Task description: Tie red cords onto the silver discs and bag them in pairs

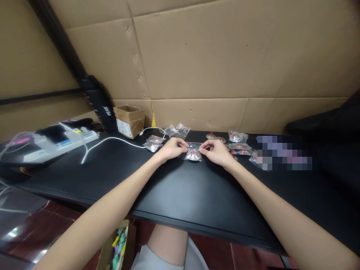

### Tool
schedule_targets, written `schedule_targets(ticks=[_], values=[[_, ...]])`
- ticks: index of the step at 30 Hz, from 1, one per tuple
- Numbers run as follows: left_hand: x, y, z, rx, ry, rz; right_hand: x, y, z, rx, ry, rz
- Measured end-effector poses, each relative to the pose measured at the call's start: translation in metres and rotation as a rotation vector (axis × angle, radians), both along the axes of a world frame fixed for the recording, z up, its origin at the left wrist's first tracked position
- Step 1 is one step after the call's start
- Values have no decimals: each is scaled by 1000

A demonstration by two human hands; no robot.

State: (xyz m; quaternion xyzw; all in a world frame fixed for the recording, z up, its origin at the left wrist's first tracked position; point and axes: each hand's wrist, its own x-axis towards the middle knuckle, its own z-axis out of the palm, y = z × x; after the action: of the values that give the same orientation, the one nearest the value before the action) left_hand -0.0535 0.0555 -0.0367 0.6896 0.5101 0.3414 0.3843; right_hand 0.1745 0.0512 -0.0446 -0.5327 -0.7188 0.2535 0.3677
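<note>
Between my two hands a clear plastic bag (193,154) lies on the black table, with a round, shiny item and a bit of red inside it. My left hand (174,148) pinches the bag's upper left edge between thumb and fingers. At the upper right edge, my right hand (215,151) pinches the same bag. Just left of my left hand rest a few similar filled bags (153,143). Beyond my right hand are several more filled bags (240,149) and loose round discs with red cords (211,136).
Crumpled clear plastic (177,130) lies at the back, near a small open cardboard box (129,120). A white cable (112,138) runs across the left of the table (168,191) toward a power strip (62,145). Below the front edge stands a box of colourful pieces (119,245).
</note>
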Motion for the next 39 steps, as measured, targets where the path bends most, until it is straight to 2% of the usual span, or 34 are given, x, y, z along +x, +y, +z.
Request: schedule_targets(ticks=[6, 11, 17, 28, 35, 39], values=[[-1, -1, 1, 121, 76, -23, -2, 2, 0, -4, 147, 86], [-2, -2, 0, 97, 13, -64, 0, 4, -3, -15, 212, 118], [-4, -1, -3, 102, 34, -49, 0, 3, -2, -23, 219, 141], [-6, 3, 0, 106, -7, -124, 4, 1, 10, -31, 135, 100], [-11, 1, 5, 35, -51, -143, 11, 7, 4, 27, 16, 127], [-13, 2, 5, 33, -57, -149, 13, 8, 1, 27, 63, 177]])
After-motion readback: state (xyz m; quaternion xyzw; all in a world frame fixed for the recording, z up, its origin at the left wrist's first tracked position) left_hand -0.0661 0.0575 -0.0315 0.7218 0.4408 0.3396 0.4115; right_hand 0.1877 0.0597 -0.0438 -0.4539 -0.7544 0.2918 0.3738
